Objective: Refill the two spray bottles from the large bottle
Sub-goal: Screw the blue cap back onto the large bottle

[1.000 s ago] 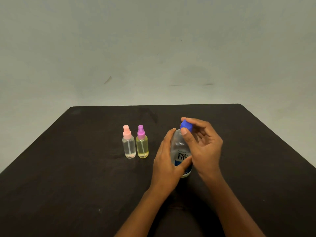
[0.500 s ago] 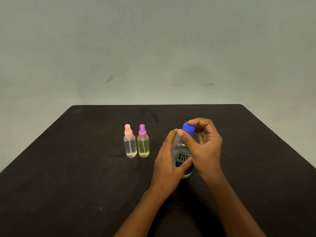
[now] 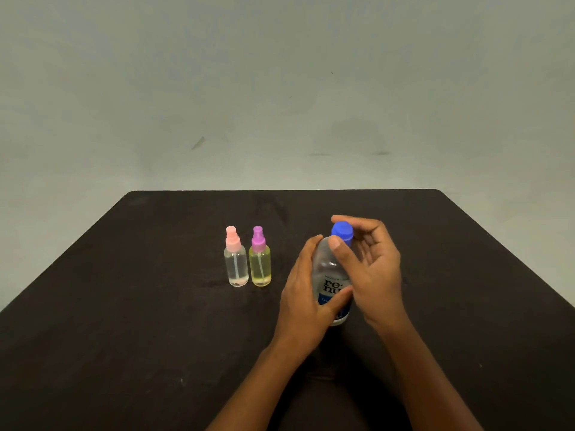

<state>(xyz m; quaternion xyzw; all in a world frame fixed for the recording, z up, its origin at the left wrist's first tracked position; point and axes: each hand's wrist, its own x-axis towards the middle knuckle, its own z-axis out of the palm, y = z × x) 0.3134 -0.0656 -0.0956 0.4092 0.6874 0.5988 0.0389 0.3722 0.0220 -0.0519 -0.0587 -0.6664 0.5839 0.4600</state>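
Near the middle of the dark table (image 3: pixel 124 306), a little toward its right edge, the large bottle (image 3: pixel 325 265) stands upright on its base. It is clear, with a white and blue label on the front, and its blue cap (image 3: pixel 341 231) sits on the neck.

The left hand (image 3: pixel 306 293) is wrapped round the body of the large bottle from the left side, fingers curled behind it and the thumb laid across the lower part of the label. The right hand (image 3: pixel 373 272) comes in from the right and pinches the blue cap between thumb and forefinger; its other fingers hang loosely curled behind the cap, holding nothing.

To the left of the hands, closer to the table's far edge than to its near edge, two small bottles stand upright side by side. The pink-topped spray bottle (image 3: pixel 236 259) is on the left and holds clear liquid. The purple-topped spray bottle (image 3: pixel 260 259) is just beside it on the right and holds yellowish liquid. Whether the two touch cannot be told. Both have their sprayer tops on.

Behind the far edge rises a plain grey wall (image 3: pixel 280 88).
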